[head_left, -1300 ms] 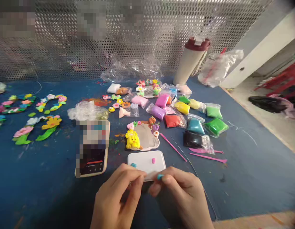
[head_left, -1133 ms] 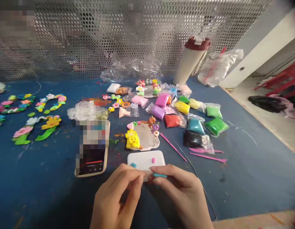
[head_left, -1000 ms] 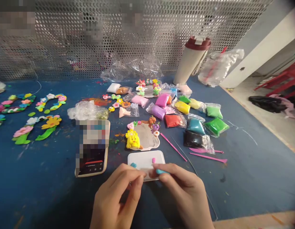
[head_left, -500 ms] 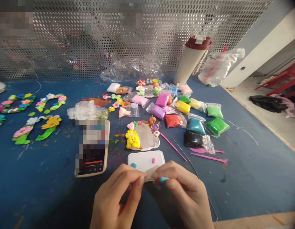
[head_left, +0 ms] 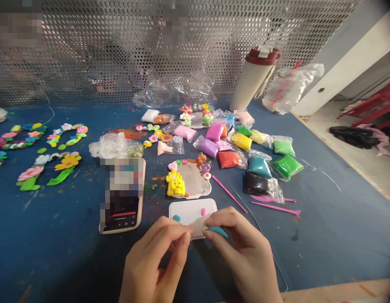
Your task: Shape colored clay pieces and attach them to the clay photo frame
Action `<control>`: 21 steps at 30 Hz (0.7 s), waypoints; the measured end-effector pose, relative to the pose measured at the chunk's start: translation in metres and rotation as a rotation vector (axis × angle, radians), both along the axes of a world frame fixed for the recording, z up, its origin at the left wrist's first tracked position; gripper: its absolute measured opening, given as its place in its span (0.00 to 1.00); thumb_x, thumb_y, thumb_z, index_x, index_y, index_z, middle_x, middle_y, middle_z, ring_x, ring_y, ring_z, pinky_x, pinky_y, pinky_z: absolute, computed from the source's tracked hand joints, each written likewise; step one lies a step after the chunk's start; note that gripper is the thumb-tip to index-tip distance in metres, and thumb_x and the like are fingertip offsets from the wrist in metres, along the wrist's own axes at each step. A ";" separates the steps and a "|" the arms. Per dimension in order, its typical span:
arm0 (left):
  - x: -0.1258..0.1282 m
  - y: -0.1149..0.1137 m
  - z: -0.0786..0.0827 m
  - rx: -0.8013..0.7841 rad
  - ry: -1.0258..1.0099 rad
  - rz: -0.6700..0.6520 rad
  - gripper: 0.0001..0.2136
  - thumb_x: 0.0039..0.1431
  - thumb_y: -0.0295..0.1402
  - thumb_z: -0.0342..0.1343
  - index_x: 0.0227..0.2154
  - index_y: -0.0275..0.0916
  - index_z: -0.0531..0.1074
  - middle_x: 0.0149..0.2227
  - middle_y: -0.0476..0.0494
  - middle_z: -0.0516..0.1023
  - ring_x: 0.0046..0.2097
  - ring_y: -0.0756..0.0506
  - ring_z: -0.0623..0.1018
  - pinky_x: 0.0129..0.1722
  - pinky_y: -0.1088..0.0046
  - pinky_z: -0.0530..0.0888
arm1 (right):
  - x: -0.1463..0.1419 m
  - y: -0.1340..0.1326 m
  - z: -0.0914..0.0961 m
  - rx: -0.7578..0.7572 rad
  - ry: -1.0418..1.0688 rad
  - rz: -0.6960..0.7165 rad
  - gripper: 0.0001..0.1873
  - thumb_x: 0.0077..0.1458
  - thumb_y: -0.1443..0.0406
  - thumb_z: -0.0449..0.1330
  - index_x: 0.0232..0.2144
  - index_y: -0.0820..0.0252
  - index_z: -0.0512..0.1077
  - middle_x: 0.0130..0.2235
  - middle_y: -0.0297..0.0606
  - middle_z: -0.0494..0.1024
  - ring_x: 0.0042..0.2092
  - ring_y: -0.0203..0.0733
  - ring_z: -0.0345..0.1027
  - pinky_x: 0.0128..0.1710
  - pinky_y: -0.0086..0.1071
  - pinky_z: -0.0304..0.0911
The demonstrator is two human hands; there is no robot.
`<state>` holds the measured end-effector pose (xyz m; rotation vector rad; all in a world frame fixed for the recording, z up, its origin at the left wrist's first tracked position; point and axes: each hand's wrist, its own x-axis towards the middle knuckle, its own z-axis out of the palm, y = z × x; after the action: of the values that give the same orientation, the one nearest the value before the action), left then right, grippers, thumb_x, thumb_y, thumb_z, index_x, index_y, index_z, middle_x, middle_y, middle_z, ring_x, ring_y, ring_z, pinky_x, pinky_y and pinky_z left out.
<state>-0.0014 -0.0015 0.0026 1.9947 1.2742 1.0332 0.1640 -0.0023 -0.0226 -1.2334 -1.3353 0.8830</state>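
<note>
My right hand (head_left: pixel 245 252) pinches a small strip of light-blue clay (head_left: pixel 219 231) between thumb and forefinger. Close by on the left, the fingertips of my left hand (head_left: pixel 158 256) are pressed together; whatever they hold is hidden. Both hands are over the near edge of a small white tray (head_left: pixel 189 207). On it lie a blue clay lump (head_left: pixel 176 218) and a pink clay lump (head_left: pixel 203 211). Just behind the tray is a scalloped frame (head_left: pixel 208 191) decorated with clay figures, among them a yellow smiling figure (head_left: pixel 176 186).
A phone (head_left: pixel 122 214) lies left of the tray. Pink modelling tools (head_left: pixel 229 194) and a thin wire (head_left: pixel 254 221) lie right. Behind are several bags of coloured clay (head_left: pixel 229 159), a tumbler (head_left: pixel 253 80) and a plastic bag (head_left: pixel 286 90). Flowered clay pieces (head_left: pixel 33 172) lie far left.
The fingers of my right hand have shifted on the blue clay, which now shows as a longer strip below the forefinger. My left hand has barely moved.
</note>
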 end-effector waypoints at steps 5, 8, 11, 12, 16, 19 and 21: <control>0.001 0.001 0.000 0.002 -0.008 0.019 0.07 0.62 0.23 0.50 0.34 0.40 0.71 0.30 0.52 0.74 0.31 0.53 0.76 0.31 0.82 0.71 | 0.001 0.000 0.003 -0.076 0.025 0.042 0.10 0.56 0.65 0.60 0.23 0.57 0.73 0.25 0.29 0.75 0.27 0.33 0.68 0.28 0.23 0.63; 0.002 0.000 0.001 0.003 -0.007 0.024 0.07 0.62 0.22 0.50 0.34 0.40 0.71 0.30 0.51 0.74 0.31 0.51 0.76 0.31 0.81 0.72 | 0.000 0.000 0.005 -0.084 0.022 0.100 0.12 0.56 0.64 0.61 0.22 0.58 0.74 0.24 0.30 0.76 0.27 0.33 0.69 0.28 0.24 0.64; 0.001 0.000 0.002 0.006 -0.001 0.014 0.07 0.62 0.23 0.50 0.34 0.40 0.71 0.30 0.51 0.74 0.31 0.52 0.76 0.31 0.82 0.72 | 0.000 0.001 0.005 -0.083 0.015 0.110 0.02 0.53 0.67 0.64 0.28 0.56 0.77 0.30 0.33 0.80 0.33 0.37 0.74 0.34 0.26 0.67; 0.000 -0.001 0.002 0.006 0.001 0.008 0.07 0.62 0.23 0.50 0.34 0.40 0.71 0.30 0.51 0.74 0.31 0.52 0.76 0.31 0.82 0.72 | 0.000 0.001 0.005 -0.089 0.025 0.119 0.02 0.53 0.67 0.64 0.29 0.56 0.78 0.30 0.33 0.81 0.33 0.37 0.74 0.34 0.26 0.68; 0.000 0.000 0.000 0.010 0.003 0.006 0.07 0.62 0.22 0.50 0.34 0.40 0.70 0.31 0.51 0.74 0.32 0.53 0.76 0.32 0.83 0.72 | 0.001 0.001 0.006 -0.116 0.039 0.145 0.06 0.54 0.65 0.64 0.26 0.57 0.77 0.27 0.33 0.80 0.29 0.36 0.73 0.31 0.26 0.67; 0.000 0.001 0.000 0.005 0.008 0.002 0.07 0.62 0.22 0.50 0.35 0.40 0.70 0.31 0.52 0.74 0.32 0.53 0.76 0.33 0.83 0.72 | 0.000 0.001 0.006 -0.117 0.031 0.116 0.02 0.52 0.66 0.65 0.28 0.56 0.78 0.29 0.33 0.81 0.31 0.37 0.74 0.32 0.26 0.68; 0.001 0.001 -0.001 0.006 0.006 0.003 0.07 0.62 0.22 0.50 0.34 0.40 0.70 0.31 0.52 0.74 0.32 0.53 0.76 0.33 0.84 0.72 | 0.000 0.000 0.006 -0.162 0.046 0.118 0.07 0.53 0.65 0.64 0.24 0.56 0.78 0.26 0.32 0.80 0.28 0.36 0.74 0.30 0.25 0.67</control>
<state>-0.0009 -0.0001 0.0019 2.0023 1.2787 1.0337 0.1640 -0.0019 -0.0166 -1.2600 -1.3309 1.1147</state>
